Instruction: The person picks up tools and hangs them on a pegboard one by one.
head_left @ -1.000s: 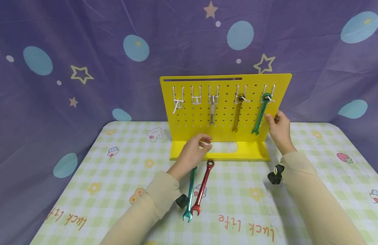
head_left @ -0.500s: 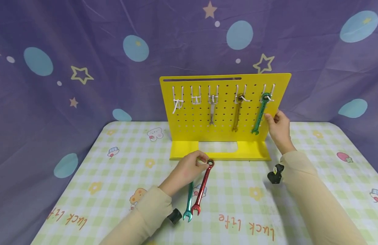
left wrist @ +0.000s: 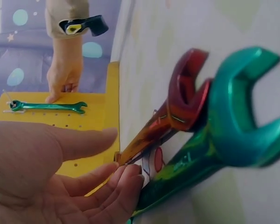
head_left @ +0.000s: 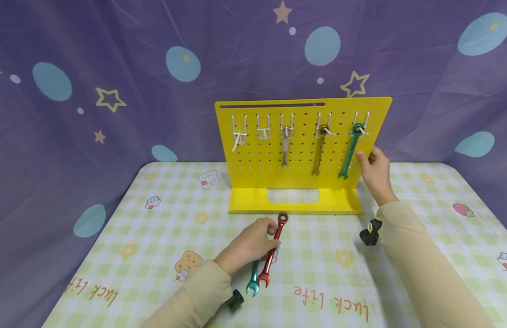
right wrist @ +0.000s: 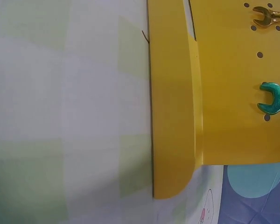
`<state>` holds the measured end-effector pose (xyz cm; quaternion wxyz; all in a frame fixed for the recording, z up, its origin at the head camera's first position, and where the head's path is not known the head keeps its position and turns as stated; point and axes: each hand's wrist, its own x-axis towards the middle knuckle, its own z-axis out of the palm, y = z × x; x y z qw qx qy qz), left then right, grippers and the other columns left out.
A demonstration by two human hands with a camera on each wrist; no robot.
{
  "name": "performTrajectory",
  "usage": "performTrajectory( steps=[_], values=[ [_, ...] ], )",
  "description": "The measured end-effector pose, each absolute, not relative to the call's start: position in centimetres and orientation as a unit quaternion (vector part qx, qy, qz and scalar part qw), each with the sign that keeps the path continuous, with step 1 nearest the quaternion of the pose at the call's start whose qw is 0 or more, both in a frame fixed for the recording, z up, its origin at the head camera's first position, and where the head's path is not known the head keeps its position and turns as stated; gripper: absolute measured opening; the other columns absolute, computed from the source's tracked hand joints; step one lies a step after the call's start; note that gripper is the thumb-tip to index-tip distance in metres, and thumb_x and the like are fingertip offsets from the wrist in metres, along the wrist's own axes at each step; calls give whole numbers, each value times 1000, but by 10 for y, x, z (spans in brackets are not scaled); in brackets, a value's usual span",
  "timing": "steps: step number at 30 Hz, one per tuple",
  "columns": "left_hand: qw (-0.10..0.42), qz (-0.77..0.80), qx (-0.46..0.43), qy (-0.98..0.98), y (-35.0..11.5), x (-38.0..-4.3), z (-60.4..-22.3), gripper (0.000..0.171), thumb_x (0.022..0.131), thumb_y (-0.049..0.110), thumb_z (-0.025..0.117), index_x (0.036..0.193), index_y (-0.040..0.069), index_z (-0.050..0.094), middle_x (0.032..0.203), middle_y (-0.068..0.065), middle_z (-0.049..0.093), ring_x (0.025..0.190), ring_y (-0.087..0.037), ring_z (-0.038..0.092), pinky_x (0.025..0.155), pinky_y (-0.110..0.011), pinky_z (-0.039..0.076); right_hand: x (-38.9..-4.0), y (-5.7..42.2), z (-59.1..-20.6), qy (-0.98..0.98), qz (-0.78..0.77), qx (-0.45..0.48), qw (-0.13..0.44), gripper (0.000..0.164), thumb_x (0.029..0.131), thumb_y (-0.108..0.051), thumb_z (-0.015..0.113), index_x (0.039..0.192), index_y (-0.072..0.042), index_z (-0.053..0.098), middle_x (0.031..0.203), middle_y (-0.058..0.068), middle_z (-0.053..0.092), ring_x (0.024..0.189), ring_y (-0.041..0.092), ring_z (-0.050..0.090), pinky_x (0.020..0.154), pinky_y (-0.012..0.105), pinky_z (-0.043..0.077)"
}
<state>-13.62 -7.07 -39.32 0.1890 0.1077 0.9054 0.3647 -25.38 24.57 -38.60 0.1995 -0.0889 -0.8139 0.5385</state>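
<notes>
My left hand [head_left: 253, 241] is at two combination wrenches lying side by side on the table, one red [head_left: 273, 252] and one teal-green [head_left: 252, 283]. Its thumb reaches over the red wrench in the head view, while the left wrist view shows thumb and fingertips apart, with fingertips beside the shafts. Part of the green wrench is hidden under this hand. At the right edge of a yellow pegboard [head_left: 296, 177], my right hand [head_left: 375, 175] pinches the board. On its hooks hang a silver wrench [head_left: 285, 148], a gold wrench [head_left: 319, 152] and a green wrench [head_left: 350, 152].
Two bare white hooks, a left one [head_left: 239, 136] and another [head_left: 263, 132], are on the board's left side. The board's yellow base [head_left: 247, 200] rests on a checkered tablecloth [head_left: 175, 237]. A purple curtain [head_left: 126, 45] hangs behind.
My left hand has come down and toward me from the board's base to the red wrench's shaft. The right hand stays at the board's edge, and the wrenches keep their places.
</notes>
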Motion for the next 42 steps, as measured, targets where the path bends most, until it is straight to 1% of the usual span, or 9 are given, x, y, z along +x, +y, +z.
performTrajectory(
  steps=[2,6,9,11,18,21,26,35,42],
  values=[
    [185,355,110,910,-69,-136,-395,31,92,10,71,120,1,59,107,-7,60,65,-15,55,54,-25,48,-254,246,-385,-814,539,-88,198,44,102,-27,52,126,10,54,120,25,61,86,-3,52,82,17,45],
    [160,307,130,929,-66,-137,-397,33,91,11,72,121,0,60,108,-8,63,82,-18,61,70,-29,52,-255,246,-385,-814,539,-89,197,44,102,-26,52,126,10,54,120,25,61,86,-3,53,82,17,45],
    [149,275,141,939,-64,-139,-399,35,90,12,74,121,-1,62,104,-8,66,91,-20,61,81,-32,51,-255,246,-385,-815,538,-89,195,45,102,-27,52,126,10,54,121,25,61,86,-4,52,82,16,45],
    [154,269,133,941,-63,-141,-399,36,89,14,75,120,0,63,100,-6,66,87,-18,60,78,-32,51,-255,247,-385,-815,538,-88,194,44,102,-27,52,125,10,54,120,25,61,85,-4,52,81,16,45],
    [162,299,120,933,-60,-146,-399,27,88,10,73,112,-1,67,80,-1,65,51,-11,56,49,-25,48,-256,248,-386,-816,533,-87,207,42,102,-25,53,122,12,55,117,26,62,82,-6,51,79,15,44],
    [161,299,125,932,-60,-146,-398,24,87,9,72,108,-2,68,71,1,62,45,-10,54,45,-23,45,-256,249,-385,-818,532,-89,200,43,102,-27,52,124,11,54,119,25,61,83,-5,51,79,16,44],
    [173,298,118,931,-60,-146,-397,21,87,8,72,106,-1,68,69,1,62,45,-10,55,44,-23,44,-256,248,-386,-818,536,-93,190,46,102,-29,51,127,9,53,122,25,60,86,-3,52,81,18,45],
    [178,301,121,929,-61,-150,-398,10,88,14,72,90,4,71,68,-1,59,58,-14,52,53,-23,41,-257,247,-387,-815,536,-89,204,45,101,-27,52,126,10,54,120,26,61,83,-6,51,81,17,45],
    [194,332,99,918,-58,-148,-393,20,90,16,70,105,3,66,79,-1,60,66,-16,53,57,-25,44,-256,247,-388,-815,534,-87,206,45,101,-27,53,126,10,54,119,26,61,82,-7,50,79,15,44]
  ],
)
